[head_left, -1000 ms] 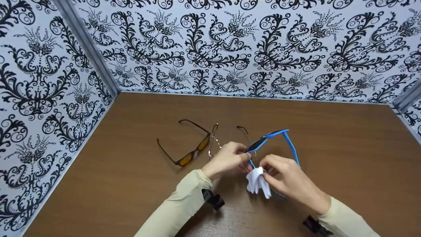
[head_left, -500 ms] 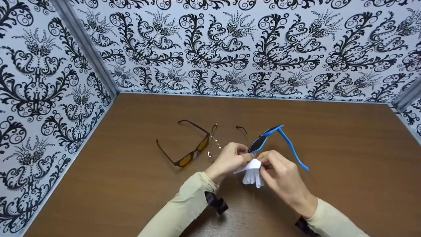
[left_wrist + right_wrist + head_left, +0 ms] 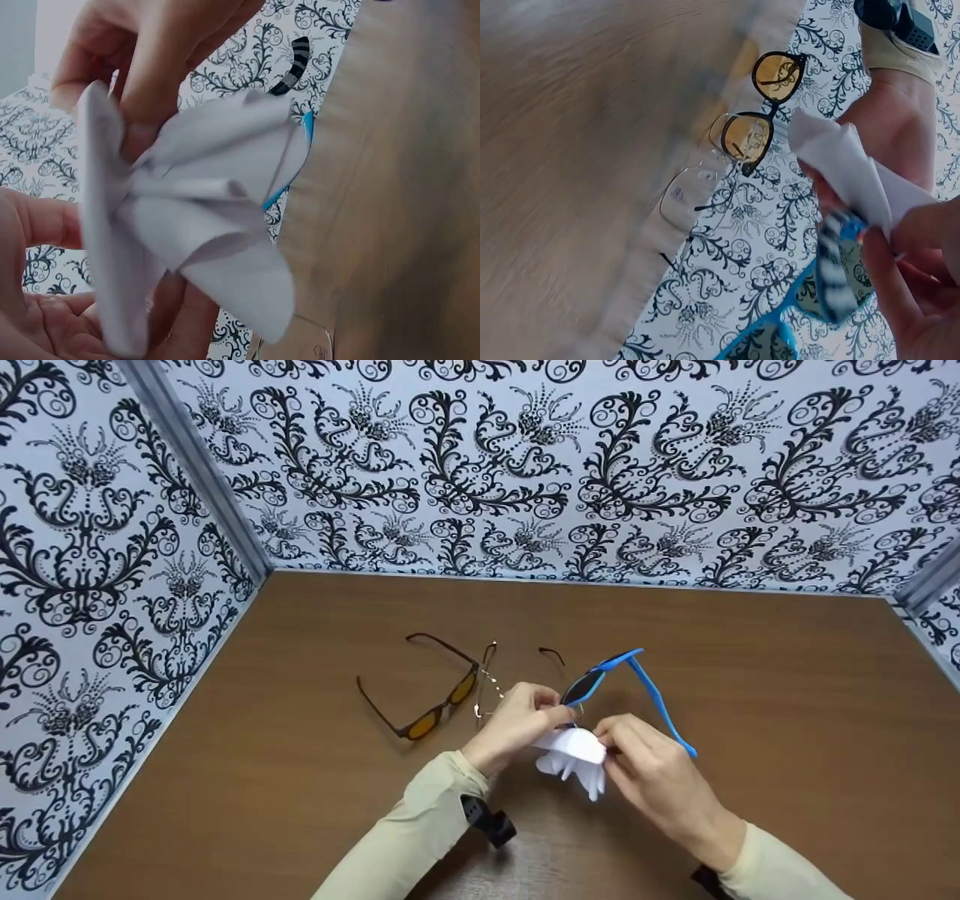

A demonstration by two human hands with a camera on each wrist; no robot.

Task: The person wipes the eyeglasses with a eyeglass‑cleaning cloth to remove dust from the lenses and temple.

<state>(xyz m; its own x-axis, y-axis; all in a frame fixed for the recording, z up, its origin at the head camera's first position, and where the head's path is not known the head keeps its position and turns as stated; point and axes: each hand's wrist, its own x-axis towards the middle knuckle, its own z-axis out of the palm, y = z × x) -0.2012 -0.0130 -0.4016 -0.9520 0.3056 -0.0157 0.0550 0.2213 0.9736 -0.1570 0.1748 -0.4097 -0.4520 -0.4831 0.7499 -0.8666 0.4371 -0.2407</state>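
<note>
Blue-framed sunglasses (image 3: 584,687) with dark lenses are held above the table, pinched near one end by my left hand (image 3: 517,725). One blue temple (image 3: 660,701) slants out to the right. A folded white cloth (image 3: 576,748) hangs between my hands; its right edge is pinched by my right hand (image 3: 664,780). The cloth (image 3: 202,202) fans out in loose folds in the left wrist view and hides part of the left fingers. A striped black-and-white temple (image 3: 831,270) shows beside the cloth in the right wrist view. Whether the cloth wraps the sunglasses is hidden.
Dark-framed glasses with amber lenses (image 3: 424,724) lie unfolded left of my hands. Thin wire-framed clear glasses (image 3: 681,199) lie beside them, partly behind my left hand in the head view. Patterned walls (image 3: 487,472) border the brown table (image 3: 225,780) at the back and left.
The cloth has shifted left and spread out below my left fingers. My right hand moved left, then slightly back right. The sunglasses tipped a little, and their right temple now reaches farther right.
</note>
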